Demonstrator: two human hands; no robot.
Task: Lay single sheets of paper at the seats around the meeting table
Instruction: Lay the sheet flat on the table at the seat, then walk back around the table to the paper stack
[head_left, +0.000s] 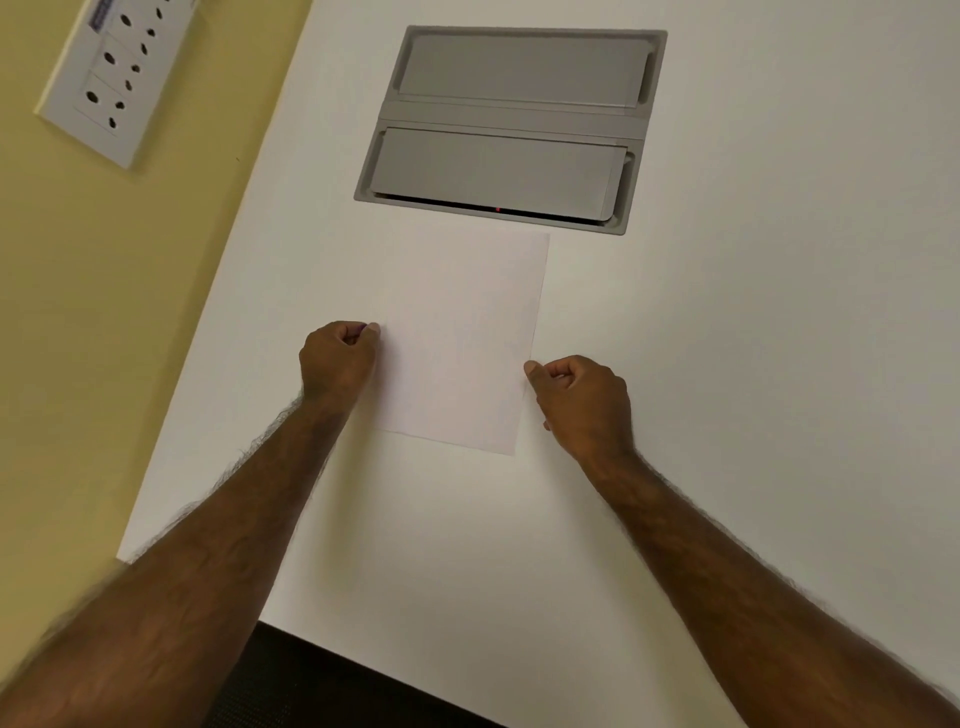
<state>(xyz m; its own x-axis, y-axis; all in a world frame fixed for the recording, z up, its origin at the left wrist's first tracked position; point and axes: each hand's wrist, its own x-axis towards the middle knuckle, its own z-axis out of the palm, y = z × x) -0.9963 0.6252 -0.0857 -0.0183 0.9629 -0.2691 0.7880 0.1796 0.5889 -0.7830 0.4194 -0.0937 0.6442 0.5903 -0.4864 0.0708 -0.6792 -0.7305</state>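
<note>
While the sheet (460, 343) lies flat, left hand (337, 358) and right hand (582, 397) pinch its edges.

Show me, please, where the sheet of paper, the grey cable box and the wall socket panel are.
sheet of paper (460, 343): head view, middle of the sheet.
grey cable box (511, 127): head view, bar between its two lids.
wall socket panel (111, 78): head view, middle of its white plate.
</note>
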